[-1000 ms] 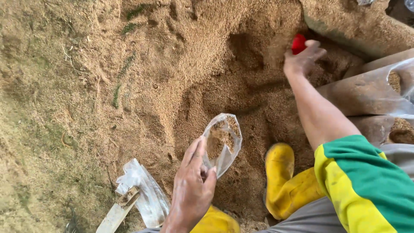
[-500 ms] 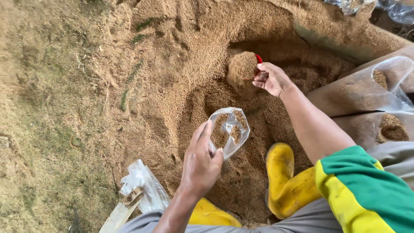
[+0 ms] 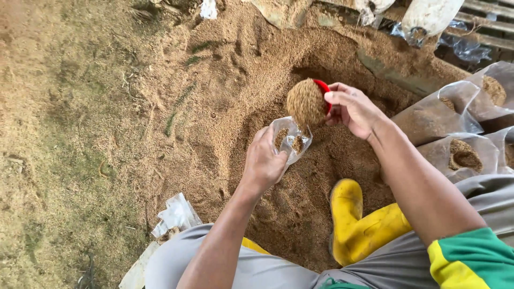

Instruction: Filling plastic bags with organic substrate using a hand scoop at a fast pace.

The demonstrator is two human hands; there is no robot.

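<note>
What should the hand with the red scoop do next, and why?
Probably tip the red scoop so its heaped sawdust slides into the clear bag. The right hand holds the scoop just above the bag's open mouth, the left hand holds the bag up, and the bag looks mostly empty.

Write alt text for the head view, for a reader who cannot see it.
The right hand tips a red scoop heaped with sawdust over a small clear plastic bag held open by the left hand. Below lies a brown sawdust pile, with a yellow rubber boot and filled clear bags to the right.
</note>
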